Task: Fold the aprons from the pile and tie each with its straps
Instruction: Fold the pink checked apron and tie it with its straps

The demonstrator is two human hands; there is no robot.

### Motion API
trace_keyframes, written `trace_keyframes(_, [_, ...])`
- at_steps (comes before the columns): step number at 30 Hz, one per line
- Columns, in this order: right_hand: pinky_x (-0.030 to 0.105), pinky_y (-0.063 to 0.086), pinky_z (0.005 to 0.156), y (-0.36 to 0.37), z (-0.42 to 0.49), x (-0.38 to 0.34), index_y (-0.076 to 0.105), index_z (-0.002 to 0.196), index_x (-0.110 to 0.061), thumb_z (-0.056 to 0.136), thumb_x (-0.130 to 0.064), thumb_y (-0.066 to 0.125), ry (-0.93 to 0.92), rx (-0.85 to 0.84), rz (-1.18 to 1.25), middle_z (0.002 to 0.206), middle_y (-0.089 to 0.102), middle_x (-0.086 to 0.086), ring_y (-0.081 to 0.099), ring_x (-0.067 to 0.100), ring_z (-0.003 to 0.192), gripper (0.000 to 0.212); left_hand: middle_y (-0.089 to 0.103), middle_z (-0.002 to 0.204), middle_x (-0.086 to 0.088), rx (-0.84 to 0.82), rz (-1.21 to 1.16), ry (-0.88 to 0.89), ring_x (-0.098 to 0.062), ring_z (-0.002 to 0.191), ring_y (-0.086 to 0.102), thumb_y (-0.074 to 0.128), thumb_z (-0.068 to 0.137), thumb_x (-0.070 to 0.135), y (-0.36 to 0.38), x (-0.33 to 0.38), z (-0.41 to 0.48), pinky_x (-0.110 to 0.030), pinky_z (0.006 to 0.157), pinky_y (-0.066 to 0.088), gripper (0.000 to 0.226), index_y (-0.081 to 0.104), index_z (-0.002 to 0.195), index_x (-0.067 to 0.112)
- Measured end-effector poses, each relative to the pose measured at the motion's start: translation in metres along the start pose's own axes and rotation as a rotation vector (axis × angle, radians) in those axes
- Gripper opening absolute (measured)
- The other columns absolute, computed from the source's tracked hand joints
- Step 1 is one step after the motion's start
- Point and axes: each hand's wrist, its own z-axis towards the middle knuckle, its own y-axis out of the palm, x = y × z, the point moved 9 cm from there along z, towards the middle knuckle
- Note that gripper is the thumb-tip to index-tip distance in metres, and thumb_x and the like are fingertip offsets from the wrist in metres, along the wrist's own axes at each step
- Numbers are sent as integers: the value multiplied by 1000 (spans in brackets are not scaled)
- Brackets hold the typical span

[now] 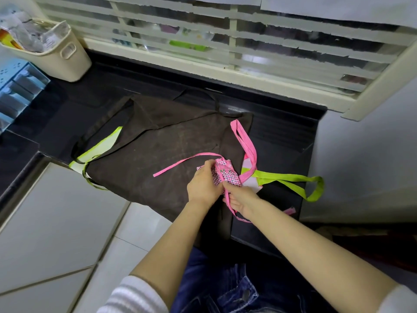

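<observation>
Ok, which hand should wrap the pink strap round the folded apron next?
Probably the right. The right hand pinches the pink strap beside the bundle, while the left hand holds the folded apron down.

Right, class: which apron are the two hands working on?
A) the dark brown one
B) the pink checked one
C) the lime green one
B: the left hand grips the folded pink checked apron and the right hand pinches its pink strap, atop the spread brown apron.
</observation>
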Motion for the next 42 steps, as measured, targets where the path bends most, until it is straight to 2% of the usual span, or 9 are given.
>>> trace_keyframes(3, [21, 51, 66, 3, 6, 3, 56, 116, 3, 91, -11, 60, -30, 106, 123, 101, 65, 19, 65, 27, 89, 28, 48, 137, 13, -9, 17, 18, -12, 127, 42, 60, 82, 36, 2, -2, 2, -32, 91, 42, 63, 36, 140, 38])
trace_keyframes(6, [15, 38, 37, -2, 6, 4, 51, 71, -7, 87, -18, 66, -13, 179, 100, 60, 49, 6, 44, 9, 43, 25, 45, 139, 14, -25, 5, 9, -13, 131, 38, 60, 83, 40, 3, -5, 5, -35, 94, 41, 62, 35, 141, 40])
trace_keyframes(11, [13, 33, 30, -4, 9, -1, 50, 66, -7, 86, -17, 68, -43, 186, 82, 60, 51, 7, 46, 3, 26, 29, 48, 133, 11, -47, -60, 20, -11, 127, 36, 62, 85, 37, 1, -6, 6, -32, 90, 39, 62, 37, 141, 34])
trace_keyframes(19, [14, 36, 39, -15, 1, -25, 54, 69, -8, 85, -9, 69, -161, 126, -170, 62, 52, 5, 46, 12, 51, 21, 51, 134, 0, -133, -107, 138, -21, 124, 43, 65, 85, 22, 2, -5, 13, -44, 106, 34, 57, 44, 138, 21])
trace_keyframes(22, [11, 35, 37, -20, -10, -40, 52, 68, -11, 86, -6, 66, -235, 77, -274, 62, 51, 4, 45, 11, 52, 23, 53, 127, -2, 14, -178, 195, -21, 120, 49, 58, 88, 14, -25, 2, 16, -48, 102, 38, 42, 51, 129, 19])
trace_keyframes(25, [12, 39, 45, -27, -21, -53, 54, 71, -10, 88, -9, 64, -303, 21, -424, 62, 52, 3, 45, 9, 52, 20, 49, 135, -4, 98, -160, 252, -23, 123, 45, 52, 94, 12, -54, 15, 21, -44, 105, 35, 43, 47, 136, 16])
trace_keyframes(29, [9, 41, 44, -30, -34, -68, 61, 97, 2, 87, -1, 63, -405, -66, -501, 68, 55, 6, 48, 9, 54, 11, 44, 143, -3, -85, -146, 302, -18, 131, 39, 42, 99, 13, -59, 40, 24, -28, 110, 28, 42, 41, 141, 14])
trace_keyframes(35, [10, 44, 51, -38, -43, -87, 59, 111, 4, 84, 4, 63, -505, -154, -619, 80, 64, 11, 55, 7, 60, 28, 57, 74, 1, -369, -286, 287, -3, 61, 51, 43, 100, 16, -56, 55, 19, -19, 61, 42, 23, 57, 82, 12])
trace_keyframes(42, [24, 45, 65, -43, -48, -104, 63, 105, -15, 83, 6, 63, -558, -314, -622, 82, 63, 2, 53, 11, 68, 31, 62, 85, -2, -369, -427, 311, -7, 66, 53, 45, 99, 18, -71, 59, 18, -25, 64, 40, 25, 57, 77, 19])
